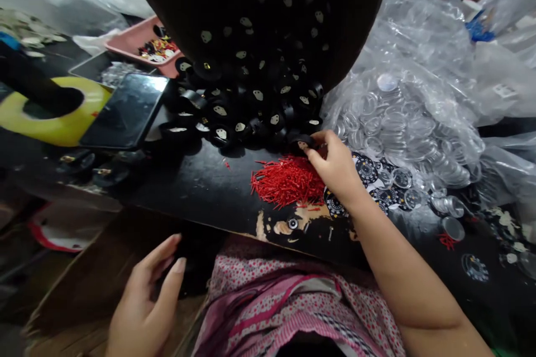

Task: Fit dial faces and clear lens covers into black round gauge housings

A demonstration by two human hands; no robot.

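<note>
My right hand (335,167) reaches over the black work board (201,189) and pinches a small black round part (299,142) at the near edge of a heap of black round parts (255,106). Just left of that hand lies a pile of thin red sticks (285,181). Printed round dial faces (368,170) lie under and right of the wrist. My left hand (146,301) is low at the near left, fingers stretched out and apart, by the board's front edge, holding nothing.
A big black sack (259,5) spills the black parts. Clear plastic bags of transparent round discs (402,122) fill the right. A dark phone (125,109), a yellow ring (54,117) and a pink tray (142,42) sit at the left. Patterned pink cloth (285,307) covers my lap.
</note>
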